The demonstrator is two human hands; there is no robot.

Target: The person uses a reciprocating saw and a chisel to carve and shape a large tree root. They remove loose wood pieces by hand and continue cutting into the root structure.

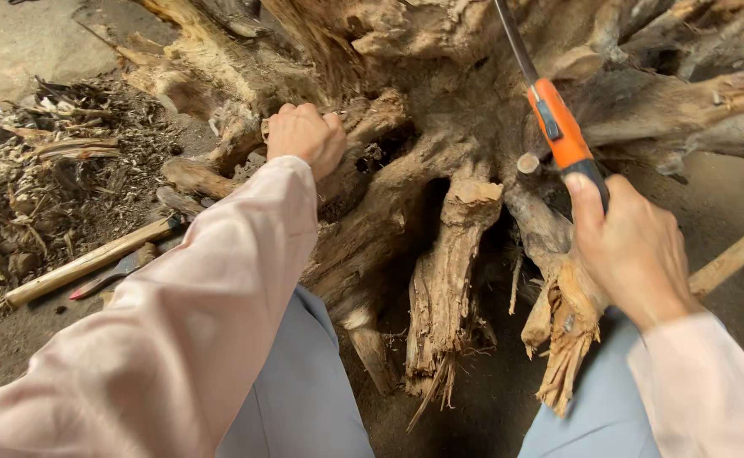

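Head view: left hand (306, 136) clenched a root on the stump (440, 170); right hand (631, 250), fingers closed, gripped the saw (559, 127) handle.

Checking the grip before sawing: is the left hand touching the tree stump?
Touching. The head view shows the left hand closed in a fist on a root of the tree stump, knuckles pressed against the wood with no gap.

A hand saw (556, 127) with an orange-and-black handle slants upward from the right hand (631, 250) — its dark blade against the gnarled, splintered root stump (440, 212), which the left hand (306, 136) grips.
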